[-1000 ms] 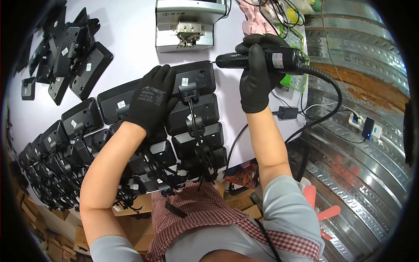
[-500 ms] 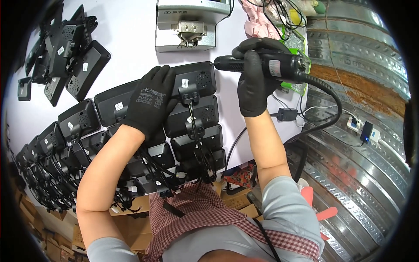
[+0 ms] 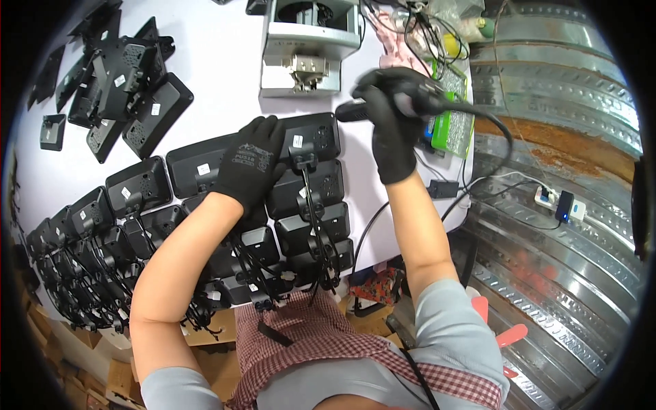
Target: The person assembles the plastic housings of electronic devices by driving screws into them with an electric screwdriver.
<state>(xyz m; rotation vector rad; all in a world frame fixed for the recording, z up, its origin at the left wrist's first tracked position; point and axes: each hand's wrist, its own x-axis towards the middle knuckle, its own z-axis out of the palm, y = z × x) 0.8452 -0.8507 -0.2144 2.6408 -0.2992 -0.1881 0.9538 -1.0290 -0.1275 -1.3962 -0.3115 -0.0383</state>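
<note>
My right hand (image 3: 396, 123), in a black work glove, is wrapped round a black corded electric screwdriver (image 3: 352, 112). The tool lies almost level, its narrow end at the upper right corner of a black plastic housing (image 3: 322, 130); whether it touches is not clear. Motion blurs the glove and the tool's rear. On the upper row of housings, my gloved left hand (image 3: 249, 160) lies flat with its fingers stretched out, partly covering the housing under the screwdriver and its left neighbour (image 3: 181, 174). A short bracket with a cable (image 3: 305, 162) sticks out from the first housing's lower edge.
Rows of similar cabled housings (image 3: 137, 184) fill the table's near side. Loose black parts (image 3: 130, 96) are piled far left. A grey metal machine (image 3: 301, 48) stands behind the housings. A green-edged box (image 3: 454, 123), cables and a power strip (image 3: 560, 205) are at the right.
The whole view has shifted, so the table and housings appear lower and farther right. The screwdriver's rear has turned a little and is blurred; its narrow end stays at the same housing corner.
</note>
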